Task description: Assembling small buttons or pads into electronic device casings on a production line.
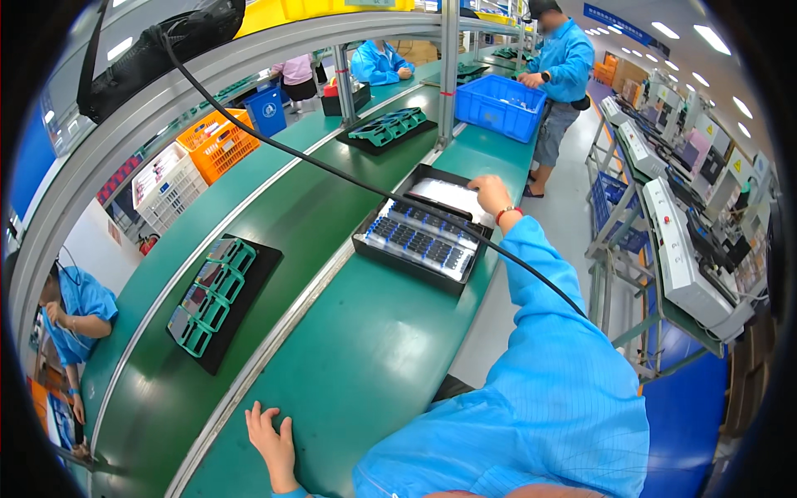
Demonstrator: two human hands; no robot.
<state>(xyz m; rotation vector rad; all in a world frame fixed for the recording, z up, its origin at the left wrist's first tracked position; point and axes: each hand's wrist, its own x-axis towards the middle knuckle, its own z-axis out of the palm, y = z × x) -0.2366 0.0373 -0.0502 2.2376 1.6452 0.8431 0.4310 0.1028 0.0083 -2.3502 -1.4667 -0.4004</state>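
Note:
My right hand (491, 195) reaches to the far right side of a shallow black box (415, 272) on the green bench. Its fingers are bent together over a bare pale section (440, 195) of the box; what they hold, if anything, is hidden. Rows of small dark parts with blue bits (419, 236) fill the nearer part of that box, in a clear, shiny tray. My left hand (272, 444) rests near the bench's lower left, fingers apart and nothing in it. A black cable (332, 170) crosses the view in front of the box.
A conveyor belt (158, 398) left of the bench carries green frames on black boards (214, 303), with another set (388, 129) farther up. A blue crate (501, 104) stands beyond the box. Metal posts (449, 75) rise between bench and belt. Co-workers in blue sit or stand nearby.

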